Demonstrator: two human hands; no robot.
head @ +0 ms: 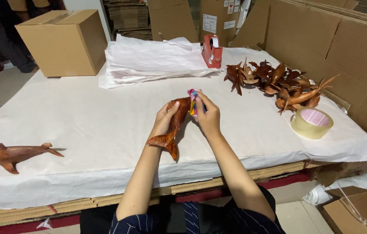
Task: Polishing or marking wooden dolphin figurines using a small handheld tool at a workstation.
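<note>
Holding a wooden fish (172, 125) at frame centre above the paper-covered table (83, 117), left hand (162, 121) wraps its body; right hand (207, 118) pinches a pink cloth (193, 102) against its head. Tape roll (312, 123) lies right.

The table (105, 130) is covered with white paper. A closed box (64, 41) stands at the far left corner. A paper stack (153, 60) lies at the far edge, with a red tape dispenser (212, 51) just beside it. A pile of wooden fish (279, 84) lies near the right edge, a tape roll (312, 123) near it. One wooden fish (16, 154) lies at the near left corner.
</note>
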